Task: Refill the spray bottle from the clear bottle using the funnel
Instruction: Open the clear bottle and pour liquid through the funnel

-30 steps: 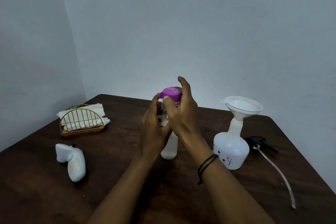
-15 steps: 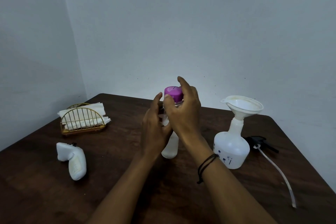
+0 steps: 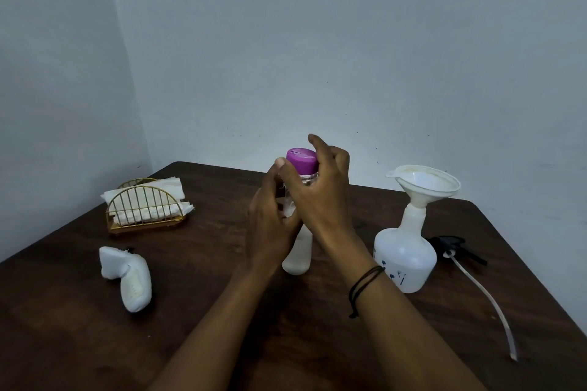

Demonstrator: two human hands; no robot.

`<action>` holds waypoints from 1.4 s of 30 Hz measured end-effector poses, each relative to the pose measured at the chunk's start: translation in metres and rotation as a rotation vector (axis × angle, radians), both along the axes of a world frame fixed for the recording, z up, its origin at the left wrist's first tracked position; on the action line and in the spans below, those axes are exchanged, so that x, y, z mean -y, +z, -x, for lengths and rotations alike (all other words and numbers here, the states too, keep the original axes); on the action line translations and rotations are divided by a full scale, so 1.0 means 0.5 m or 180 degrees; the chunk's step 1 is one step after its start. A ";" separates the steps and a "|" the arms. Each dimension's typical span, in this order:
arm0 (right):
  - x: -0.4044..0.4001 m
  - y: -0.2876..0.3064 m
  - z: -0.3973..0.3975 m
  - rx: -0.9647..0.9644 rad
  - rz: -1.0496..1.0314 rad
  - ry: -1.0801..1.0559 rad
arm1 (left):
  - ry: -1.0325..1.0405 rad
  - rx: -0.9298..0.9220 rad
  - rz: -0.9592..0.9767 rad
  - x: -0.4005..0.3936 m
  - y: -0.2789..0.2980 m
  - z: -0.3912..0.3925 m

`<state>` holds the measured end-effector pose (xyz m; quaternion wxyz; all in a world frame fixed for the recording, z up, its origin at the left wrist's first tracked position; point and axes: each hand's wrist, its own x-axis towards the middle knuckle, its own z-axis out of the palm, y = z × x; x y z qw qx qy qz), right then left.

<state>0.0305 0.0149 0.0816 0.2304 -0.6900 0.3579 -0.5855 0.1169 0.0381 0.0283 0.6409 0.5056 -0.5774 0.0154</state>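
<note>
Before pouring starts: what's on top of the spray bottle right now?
A white funnel sits in the neck of the spray bottle, bowl empty. The funnel's stem is hidden inside the neck, and the opaque bottle hides any liquid level.

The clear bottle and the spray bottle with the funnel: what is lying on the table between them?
Nothing lies there. In the head view, bare dark table separates the clear bottle from the spray bottle; only the right hand and its forearm pass above that stretch.

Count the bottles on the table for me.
3. A clear bottle with a purple cap stands at centre, held by both hands. A white plastic spray bottle with a funnel in its neck stands at right. A small white bottle lies at left.
</note>
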 end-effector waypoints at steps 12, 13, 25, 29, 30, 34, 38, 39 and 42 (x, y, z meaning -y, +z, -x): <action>-0.002 -0.004 -0.004 0.0069 0.0151 -0.0261 | 0.0058 0.0097 0.0030 0.000 0.001 0.002; -0.004 -0.004 -0.003 0.0104 0.0194 -0.0283 | 0.0046 0.0103 0.0030 0.001 0.000 0.002; -0.005 -0.005 -0.002 0.0174 0.0164 -0.0132 | -0.0065 0.0047 0.0011 0.006 -0.003 0.003; -0.006 0.000 0.002 0.0213 -0.0008 0.0165 | -0.0043 0.0029 0.0023 0.006 -0.004 0.000; -0.005 -0.001 0.001 0.0171 -0.0029 0.0180 | -0.0040 0.0012 0.0041 0.006 -0.003 0.000; -0.001 -0.003 -0.004 0.0044 0.0040 -0.0128 | -0.0027 0.0028 0.0017 0.005 -0.001 0.001; -0.004 -0.001 -0.002 0.0209 0.0267 -0.0155 | -0.0088 0.0075 0.0071 0.005 -0.002 0.001; -0.005 0.000 0.000 0.0271 0.0273 -0.0103 | -0.0087 0.0062 0.0060 0.005 -0.002 0.001; -0.008 0.002 0.004 0.0411 0.0123 0.0015 | -0.0052 -0.0016 0.0009 0.002 -0.002 0.001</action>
